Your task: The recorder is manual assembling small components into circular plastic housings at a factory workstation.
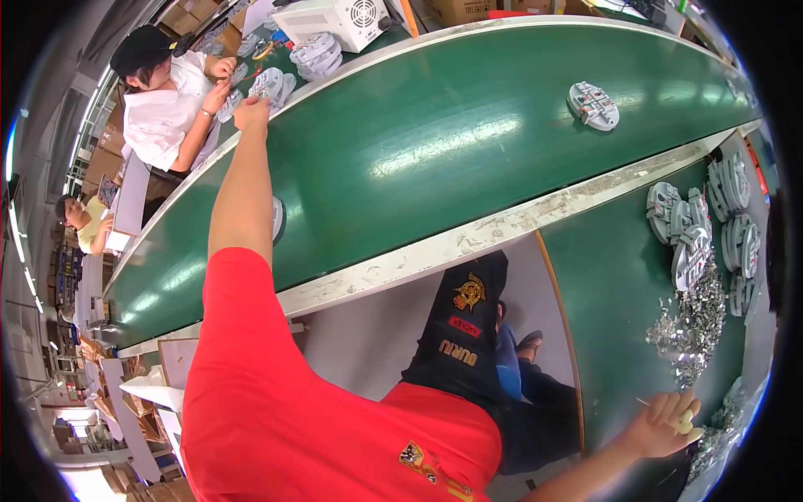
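My left hand [252,114] stretches across the green conveyor belt to its far edge. Its fingers are closed at the rim of a grey oval plastic housing [266,83], which sits among similar housings by a co-worker. My right hand [661,427] is closed over the bench at the lower right, around a thin-shafted tool with a pale yellow handle [685,422]; the fingers hide much of it. Beside this hand lies a heap of small shiny metal pieces [701,322]. Grey oval housings with metal parts [691,255] are grouped just beyond the heap.
One housing [594,106] rides on the green belt [401,192]; another [278,219] is partly hidden behind my left arm. A pale rail [468,240] separates belt and bench [615,335]. Across the belt, a co-worker in a white shirt [159,125] handles parts near a white machine [339,23].
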`<state>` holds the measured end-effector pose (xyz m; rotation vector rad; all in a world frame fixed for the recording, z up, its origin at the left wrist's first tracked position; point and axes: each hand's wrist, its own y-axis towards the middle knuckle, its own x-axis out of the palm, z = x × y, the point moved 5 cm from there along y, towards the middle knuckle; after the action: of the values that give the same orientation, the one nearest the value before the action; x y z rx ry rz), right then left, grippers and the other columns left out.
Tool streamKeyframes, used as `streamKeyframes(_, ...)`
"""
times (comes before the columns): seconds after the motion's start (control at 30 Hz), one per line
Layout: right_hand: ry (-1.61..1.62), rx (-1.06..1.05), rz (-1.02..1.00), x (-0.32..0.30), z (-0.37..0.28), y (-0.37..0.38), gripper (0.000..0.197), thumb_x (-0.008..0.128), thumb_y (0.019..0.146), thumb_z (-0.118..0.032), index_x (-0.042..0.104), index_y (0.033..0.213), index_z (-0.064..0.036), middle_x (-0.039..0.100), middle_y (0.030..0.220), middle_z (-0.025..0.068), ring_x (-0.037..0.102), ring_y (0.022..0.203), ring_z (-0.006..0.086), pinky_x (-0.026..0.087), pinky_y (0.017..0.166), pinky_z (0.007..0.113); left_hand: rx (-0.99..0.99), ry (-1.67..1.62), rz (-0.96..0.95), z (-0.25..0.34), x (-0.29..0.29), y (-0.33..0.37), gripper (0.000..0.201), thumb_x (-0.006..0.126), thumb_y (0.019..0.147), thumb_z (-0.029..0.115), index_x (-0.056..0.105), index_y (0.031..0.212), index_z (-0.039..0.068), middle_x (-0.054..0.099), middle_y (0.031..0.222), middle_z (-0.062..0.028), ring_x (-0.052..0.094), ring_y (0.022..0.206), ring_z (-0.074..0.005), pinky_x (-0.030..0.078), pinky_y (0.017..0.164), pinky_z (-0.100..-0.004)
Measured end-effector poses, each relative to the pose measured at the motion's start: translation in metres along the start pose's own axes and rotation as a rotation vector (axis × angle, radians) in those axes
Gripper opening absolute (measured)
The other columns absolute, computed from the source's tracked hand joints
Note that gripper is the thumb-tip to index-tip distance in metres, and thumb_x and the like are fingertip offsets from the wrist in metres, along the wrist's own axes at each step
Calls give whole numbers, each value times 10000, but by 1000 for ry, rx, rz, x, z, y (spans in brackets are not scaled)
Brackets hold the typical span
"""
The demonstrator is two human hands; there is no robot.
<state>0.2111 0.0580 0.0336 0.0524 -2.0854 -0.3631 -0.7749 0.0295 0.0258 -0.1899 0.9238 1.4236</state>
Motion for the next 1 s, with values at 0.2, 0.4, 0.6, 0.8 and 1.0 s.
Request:
streamKeyframes(0.2, -38, -8, -10, 6, -14, -9, 424, 683, 1003, -360, 417, 838, -74, 359, 748, 17, 302, 488, 108, 254, 442, 269, 1, -246, -522, 25, -36, -67, 866, 887, 831, 332, 477, 1498, -37, 545, 1503, -156, 590, 1303, -241, 519, 1056, -403)
streamKeyframes(0.4, 20, 31, -33, 17, -3, -8, 430, 674, 1010, -365, 408, 810, -91, 361, 738, 14, 298, 479, 110, 249, 443, 272, 197, 472, -981, -23, -166, -189, 1197, 971, 654, 398, 354, 1607, 15, 440, 1589, -210, 486, 1439, -338, 405, 1185, -448)
streamKeyframes(0.6, -18, 119, -110, 36, 0, -10, 497, 636, 1022, -463, 408, 772, -99, 376, 720, 14, 305, 481, 98, 249, 445, 278, 330, 379, -814, 12, -167, -240, 1076, 947, 621, 310, 477, 1536, -3, 582, 1448, -209, 589, 1318, -304, 454, 1139, -436)
streamKeyframes(0.8, -1251, -87, -317, 46, 3, -31, 562, 719, 925, -530, 652, 1104, -2, 644, 991, 99, 491, 577, 147, 368, 509, 304, 1069, -16, -1026, 265, -95, -432, 940, 902, 546, 362, 594, 1363, 12, 657, 1318, -181, 668, 1115, -355, 533, 964, -430)
streamKeyframes(1.0, -2060, -65, -186, 53, 15, -58, 618, 830, 814, -299, 645, 1359, -73, 645, 1372, 169, 732, 861, 302, 571, 707, 377, 1520, -471, -1210, 366, -94, -667, 922, 886, 632, 471, 581, 1374, 17, 610, 1316, -141, 589, 1203, -348, 404, 1082, -502)
